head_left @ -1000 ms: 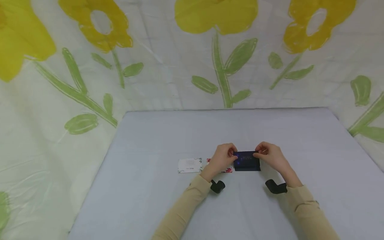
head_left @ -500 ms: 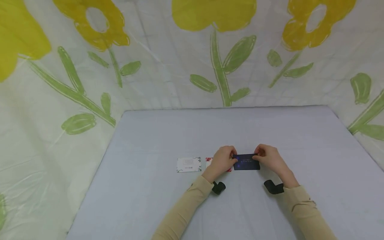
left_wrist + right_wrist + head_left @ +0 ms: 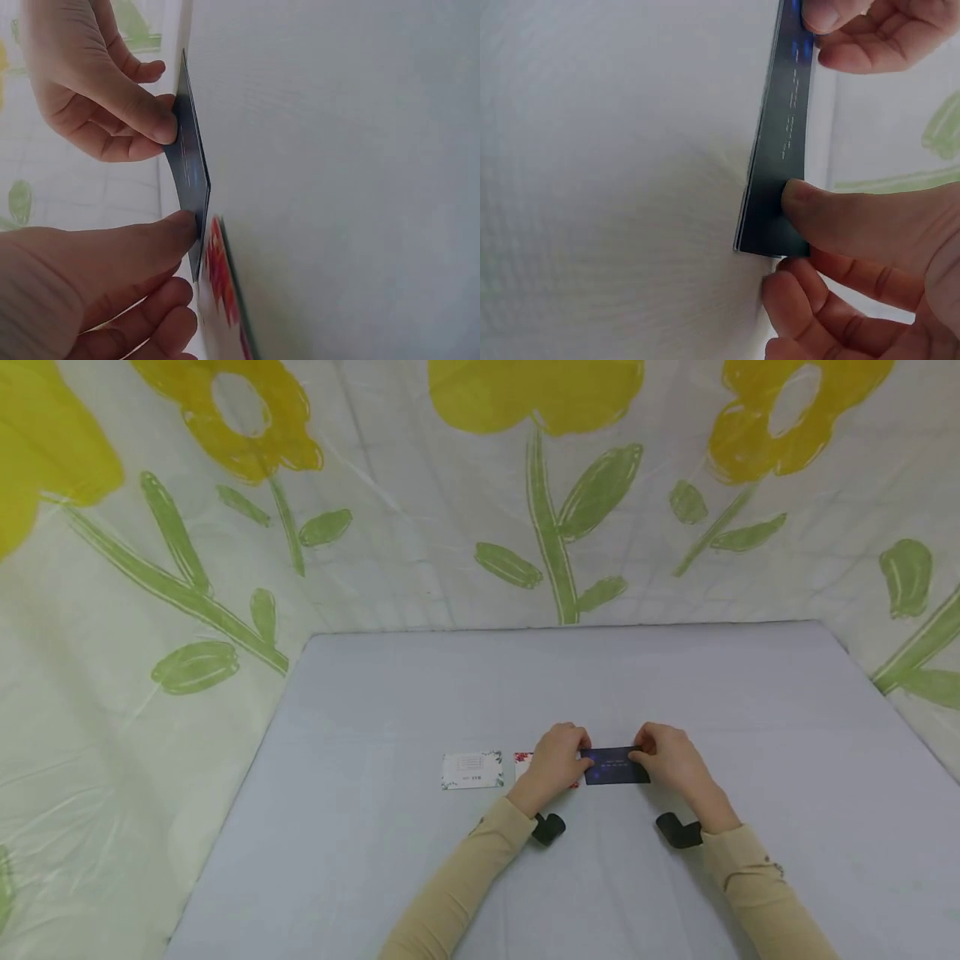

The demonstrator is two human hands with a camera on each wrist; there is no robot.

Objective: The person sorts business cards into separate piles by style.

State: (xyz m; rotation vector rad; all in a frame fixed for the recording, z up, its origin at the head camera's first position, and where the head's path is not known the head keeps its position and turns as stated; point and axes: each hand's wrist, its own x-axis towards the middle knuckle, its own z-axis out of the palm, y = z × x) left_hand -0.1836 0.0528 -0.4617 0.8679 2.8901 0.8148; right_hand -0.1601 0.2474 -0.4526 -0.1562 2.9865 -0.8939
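Observation:
A dark blue card (image 3: 617,767) with small pale print lies at the right end of a row of cards. My left hand (image 3: 553,764) pinches its left end between thumb and fingers, while my right hand (image 3: 672,764) pinches the right end. Seen edge-on in the left wrist view, the dark card (image 3: 189,161) stands very close to the table surface; whether it touches is hard to tell. Beside it is a white card with red flowers (image 3: 522,761), mostly hidden under my left hand. In the right wrist view my right thumb (image 3: 810,206) presses on the dark card's face.
At the left of the row lies a white card with leafy corners (image 3: 472,770). Black wrist-camera mounts (image 3: 678,832) stick out under both wrists. The pale table (image 3: 360,710) ends at the back against a flower-printed cloth (image 3: 420,527).
The dark card's upper edge has come down a little, and the card looks flatter. Both hands keep their pinch. The head view has shifted slightly.

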